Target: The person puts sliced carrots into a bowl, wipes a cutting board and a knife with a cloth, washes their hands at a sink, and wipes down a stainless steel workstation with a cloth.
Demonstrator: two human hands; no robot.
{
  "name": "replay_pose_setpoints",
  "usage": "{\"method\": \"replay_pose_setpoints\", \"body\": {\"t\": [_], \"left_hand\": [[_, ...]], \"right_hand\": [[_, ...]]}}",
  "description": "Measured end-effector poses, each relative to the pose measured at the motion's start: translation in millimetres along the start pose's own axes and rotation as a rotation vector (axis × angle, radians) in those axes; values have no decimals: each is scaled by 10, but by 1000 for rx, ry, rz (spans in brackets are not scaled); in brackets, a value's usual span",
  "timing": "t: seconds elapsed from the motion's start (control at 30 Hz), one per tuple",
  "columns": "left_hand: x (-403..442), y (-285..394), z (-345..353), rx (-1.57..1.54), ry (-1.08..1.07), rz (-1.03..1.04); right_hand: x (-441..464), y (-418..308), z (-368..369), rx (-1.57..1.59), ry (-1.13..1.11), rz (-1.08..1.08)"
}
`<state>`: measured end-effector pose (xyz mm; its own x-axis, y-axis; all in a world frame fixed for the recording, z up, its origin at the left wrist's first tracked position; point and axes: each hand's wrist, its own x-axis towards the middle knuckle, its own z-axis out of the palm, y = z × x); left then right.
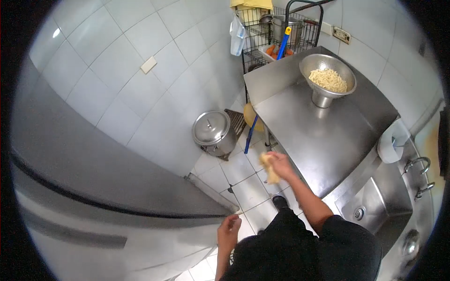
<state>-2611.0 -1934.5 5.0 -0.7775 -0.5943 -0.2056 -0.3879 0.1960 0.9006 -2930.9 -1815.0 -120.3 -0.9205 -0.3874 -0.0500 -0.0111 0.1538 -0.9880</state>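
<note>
My right hand is closed around a crumpled pale yellow cloth, held above the tiled floor beside the front edge of the steel counter. Low and to the left, my left hand hangs next to the grey appliance front. Its fingers are loosely bent and apart, with nothing visible in them. On the counter's far end, a metal colander full of pale noodles or strips rests on a smaller steel container.
A lidded steel pot stands on a low rack on the floor. Behind the counter is a wire rack with a blue-handled tool. At right are a sink, faucets and a white plastic container.
</note>
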Motion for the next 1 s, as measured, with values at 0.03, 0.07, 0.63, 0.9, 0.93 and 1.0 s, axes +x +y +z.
{"method": "replay_pose_setpoints", "body": {"t": [0.03,0.07,0.63,0.9,0.93,1.0], "left_hand": [[99,-27,42,-14,1,20],[213,-26,99,-3,-27,25],[1687,783,726,368,-99,-67],[1965,576,958,426,-141,-261],[2001,539,949,456,-158,-248],[2048,480,956,489,-176,-280]], "right_hand": [[131,26,-269,-14,101,21],[254,64,-512,-29,203,48],[3756,-1223,-380,463,841,-376],[4193,-358,48,-47,911,-449],[4355,140,-67,-111,910,-476],[4845,1346,-598,-529,875,-544]]}}
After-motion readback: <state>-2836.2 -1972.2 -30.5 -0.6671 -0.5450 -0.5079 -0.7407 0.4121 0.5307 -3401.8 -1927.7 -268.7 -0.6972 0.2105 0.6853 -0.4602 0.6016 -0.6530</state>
